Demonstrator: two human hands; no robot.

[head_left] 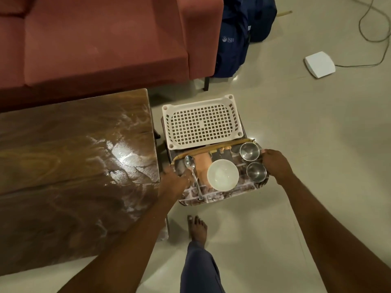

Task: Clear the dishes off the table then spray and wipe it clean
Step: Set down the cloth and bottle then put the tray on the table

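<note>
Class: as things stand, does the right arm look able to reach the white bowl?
Probably not: the right grip holds the tray by its edge, and two steel cups stand between it and the white bowl.

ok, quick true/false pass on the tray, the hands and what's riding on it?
1. The left hand and right hand each grip a side of the tray. True.
2. The tray carries three steel cups. False: two steel cups.
3. The spoon lies inside the bowl. False: it lies on the tray, left of the bowl.
4. A white perforated basket sits just beyond the tray. True.
</note>
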